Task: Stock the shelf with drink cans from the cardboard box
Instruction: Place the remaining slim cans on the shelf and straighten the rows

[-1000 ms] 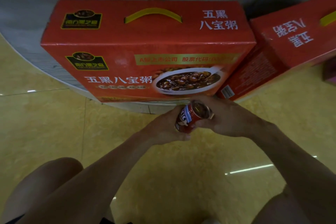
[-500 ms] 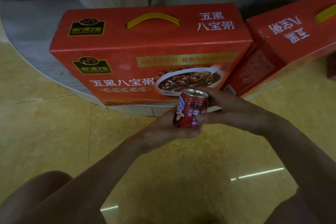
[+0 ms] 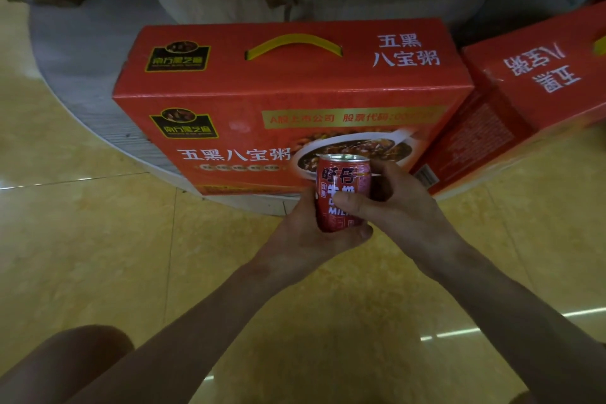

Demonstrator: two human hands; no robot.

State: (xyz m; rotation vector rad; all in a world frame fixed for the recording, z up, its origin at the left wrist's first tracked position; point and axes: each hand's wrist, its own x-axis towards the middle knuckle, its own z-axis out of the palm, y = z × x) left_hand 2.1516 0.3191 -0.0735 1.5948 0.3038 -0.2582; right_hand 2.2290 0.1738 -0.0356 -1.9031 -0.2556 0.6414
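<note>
Half the frame is glossy yellow tiled floor (image 3: 98,239), and no shelf shows on it or above it, so how many cans are already stocked cannot be told from this view. A grey round plinth (image 3: 82,75) curves across the upper left. It carries a large red carton (image 3: 288,92) with a yellow handle, closed, at upper centre. A second red carton (image 3: 541,82), also shut, sits at an angle just beside it at the upper right edge. Both are printed with a bowl of porridge rather than a drink, and whether either is the task's cardboard box is unclear. The job reads as under way but far from done: a single can is out and in hand, with its placing on a shelf yet to come.

Two bare forearms rise from the lower edge and meet at centre frame, the hands together on one object. The left hand (image 3: 305,239) cups its base and left side, thumb tucked under the bottom edge. The right hand (image 3: 403,207) wraps it from the right, thumb lying across the printed front and fingers curled behind. Between them a red drink can (image 3: 342,193) with a silver rim stands upright in mid-air, in front of the large carton's lower edge.
</note>
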